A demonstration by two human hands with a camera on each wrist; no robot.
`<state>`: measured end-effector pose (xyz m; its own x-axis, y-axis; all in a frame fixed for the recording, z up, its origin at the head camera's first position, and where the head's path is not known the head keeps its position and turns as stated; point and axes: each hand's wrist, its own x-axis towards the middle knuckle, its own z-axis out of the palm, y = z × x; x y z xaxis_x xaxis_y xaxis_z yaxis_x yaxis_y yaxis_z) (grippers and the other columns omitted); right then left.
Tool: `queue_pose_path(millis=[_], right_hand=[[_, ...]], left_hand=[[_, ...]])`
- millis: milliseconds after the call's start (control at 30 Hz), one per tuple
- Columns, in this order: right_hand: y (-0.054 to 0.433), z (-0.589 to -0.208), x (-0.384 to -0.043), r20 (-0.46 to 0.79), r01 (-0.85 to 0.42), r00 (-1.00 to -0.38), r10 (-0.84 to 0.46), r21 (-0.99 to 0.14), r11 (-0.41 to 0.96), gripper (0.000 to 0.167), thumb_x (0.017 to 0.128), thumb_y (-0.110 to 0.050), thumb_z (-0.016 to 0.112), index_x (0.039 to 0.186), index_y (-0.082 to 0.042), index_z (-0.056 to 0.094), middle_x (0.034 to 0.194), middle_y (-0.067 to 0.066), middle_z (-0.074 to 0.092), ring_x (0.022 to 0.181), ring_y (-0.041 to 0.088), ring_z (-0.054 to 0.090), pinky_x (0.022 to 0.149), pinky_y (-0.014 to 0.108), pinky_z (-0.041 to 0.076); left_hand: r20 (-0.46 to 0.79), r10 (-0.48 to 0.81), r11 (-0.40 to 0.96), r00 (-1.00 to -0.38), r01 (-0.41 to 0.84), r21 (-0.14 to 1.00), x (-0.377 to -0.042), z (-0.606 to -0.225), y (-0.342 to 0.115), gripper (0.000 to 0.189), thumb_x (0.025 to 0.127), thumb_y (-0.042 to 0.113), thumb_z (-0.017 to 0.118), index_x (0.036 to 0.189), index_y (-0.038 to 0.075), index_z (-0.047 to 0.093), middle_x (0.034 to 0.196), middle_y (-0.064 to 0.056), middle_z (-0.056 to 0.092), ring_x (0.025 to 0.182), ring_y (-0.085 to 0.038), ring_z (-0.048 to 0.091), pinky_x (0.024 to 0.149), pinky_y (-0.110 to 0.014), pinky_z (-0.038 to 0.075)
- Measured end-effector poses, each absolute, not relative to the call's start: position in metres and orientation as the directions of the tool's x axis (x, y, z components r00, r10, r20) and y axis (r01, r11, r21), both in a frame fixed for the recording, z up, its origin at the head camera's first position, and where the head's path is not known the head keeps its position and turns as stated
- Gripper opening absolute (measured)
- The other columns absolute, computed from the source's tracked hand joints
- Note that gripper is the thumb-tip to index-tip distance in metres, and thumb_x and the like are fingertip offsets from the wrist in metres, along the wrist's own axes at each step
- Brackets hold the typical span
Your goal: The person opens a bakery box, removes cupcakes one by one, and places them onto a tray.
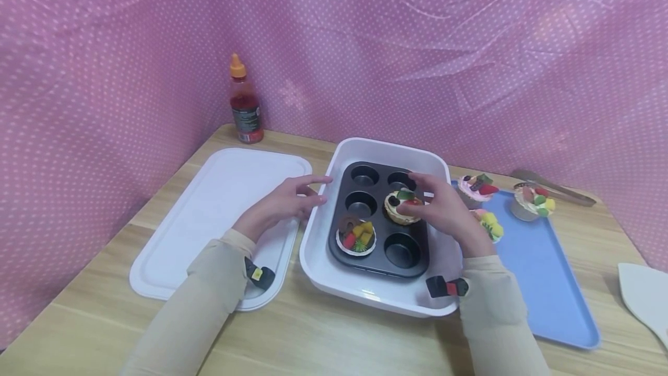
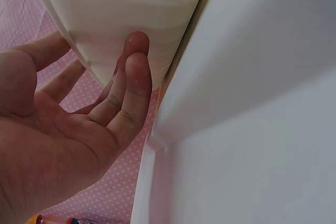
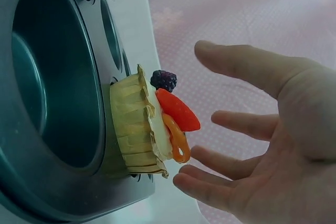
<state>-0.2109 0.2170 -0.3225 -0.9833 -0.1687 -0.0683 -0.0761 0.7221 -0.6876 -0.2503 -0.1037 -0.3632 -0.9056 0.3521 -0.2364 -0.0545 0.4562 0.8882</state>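
The right hand (image 1: 447, 210) surrounds the blackberry-topped cupcake (image 1: 399, 218) with its thumb and fingers spread; its grip is released, and the right wrist view shows a gap between the thumb and the toppings. The fingertips stop just beside the orange slice, and whether 1 of them touches it I cannot tell.

This cupcake sits in the 2 o'clock cup of the dark 6-cup muffin pan (image 1: 378, 263), its pleated wrapper standing above the cup's edge. A chocolate-and-fruit cupcake (image 1: 357, 239) fills the 8 o'clock cup. The pan lies flat inside the white tub (image 1: 360, 289).

The left hand (image 1: 279, 208) is at the tub's 9 o'clock wall, its grip unclenched, with relaxed fingers at the rim.

On the wooden bench (image 1: 313, 335), reckoned from the tub, an orange-capped sauce bottle (image 1: 246, 103) stands upright at 10 o'clock, a white tray (image 1: 224, 208) lies at 9 o'clock, and a blue tray (image 1: 548, 283) at 4 o'clock carries 3 more cupcakes (image 1: 529, 205), 1 partly behind the right hand. A metal utensil (image 1: 569, 191) lies between 2 and 3 o'clock, and a white spatula (image 1: 647, 295) toward 4 o'clock, cut off by the view's edge. Pink polka-dot cloth (image 1: 365, 45) hangs behind.
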Motion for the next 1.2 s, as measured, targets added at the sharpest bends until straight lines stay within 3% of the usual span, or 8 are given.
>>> queue_pose_path(millis=[433,1200], right_hand=[[0.214,-0.334,-0.216,-0.102,-0.035,-0.984,-0.145,-0.689,0.723,0.086,0.086,-0.031,0.081,0.155,-0.008,0.037,0.157,0.021,0.042,0.145,0.045,0.037,0.111,0.064,0.039],[0.210,-0.348,-0.222,-0.110,-0.033,-0.984,-0.142,-0.666,0.745,0.085,0.083,-0.022,0.083,0.154,-0.007,0.039,0.151,0.027,0.046,0.135,0.044,0.047,0.111,0.060,0.042]], left_hand=[[-0.241,0.355,0.447,-0.903,-0.063,0.893,-0.251,-0.364,-0.106,0.053,0.098,0.028,0.067,0.148,0.032,0.051,0.130,-0.019,0.057,0.084,-0.025,0.068,0.074,-0.034,0.061],[-0.244,0.347,0.466,-0.906,-0.059,0.883,-0.251,-0.364,-0.104,0.053,0.097,0.032,0.068,0.147,0.035,0.051,0.131,-0.017,0.058,0.088,-0.025,0.068,0.077,-0.034,0.060]])
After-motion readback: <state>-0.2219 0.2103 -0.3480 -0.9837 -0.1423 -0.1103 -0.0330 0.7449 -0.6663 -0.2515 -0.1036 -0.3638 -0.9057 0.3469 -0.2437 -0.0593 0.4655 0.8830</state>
